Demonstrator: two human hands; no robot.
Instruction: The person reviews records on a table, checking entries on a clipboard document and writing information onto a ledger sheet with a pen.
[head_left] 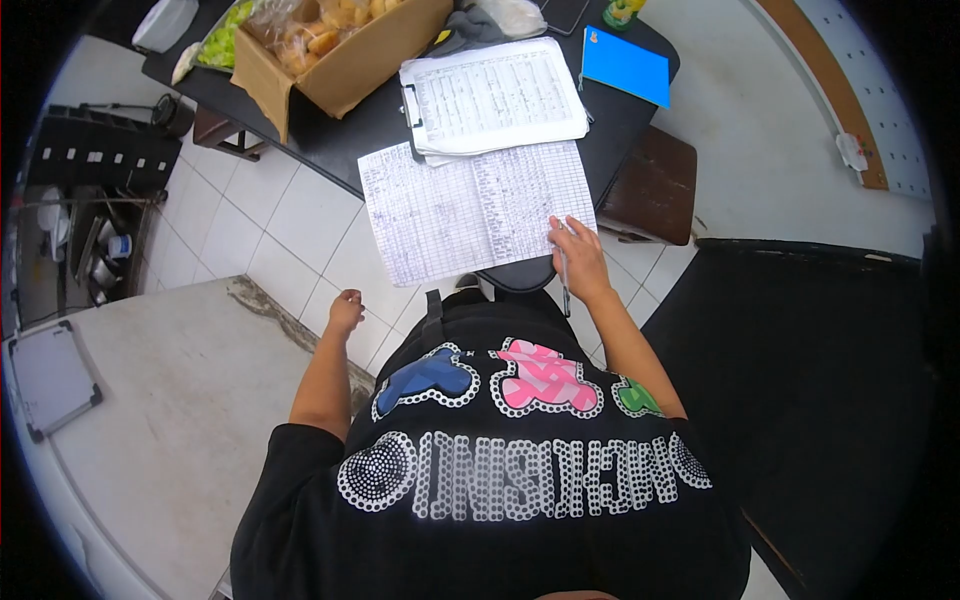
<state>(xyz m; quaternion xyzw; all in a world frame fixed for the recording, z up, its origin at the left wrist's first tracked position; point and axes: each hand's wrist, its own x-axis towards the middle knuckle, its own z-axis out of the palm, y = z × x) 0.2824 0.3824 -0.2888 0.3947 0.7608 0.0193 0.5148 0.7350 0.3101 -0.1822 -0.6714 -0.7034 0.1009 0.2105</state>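
Note:
My right hand (580, 258) is at the lower right corner of a large handwritten grid sheet (430, 220), with a pen (565, 275) held in its fingers, pointing down toward my body. The sheet overhangs the near edge of the black table (330, 145). Partly on top of it lies a clipboard (410, 105) with a stack of filled-in paper forms (500, 95). My left hand (347, 312) hangs in the air left of the sheet, fingers curled in; nothing shows in them.
An open cardboard box (350, 70) of bagged bread rolls (320, 40) stands on the table, beside green leaves (222, 40). A blue folder (626, 68) lies at the right. A brown stool (655, 185) is by the table's right side. A small whiteboard (55, 380) rests on the left counter (180, 400).

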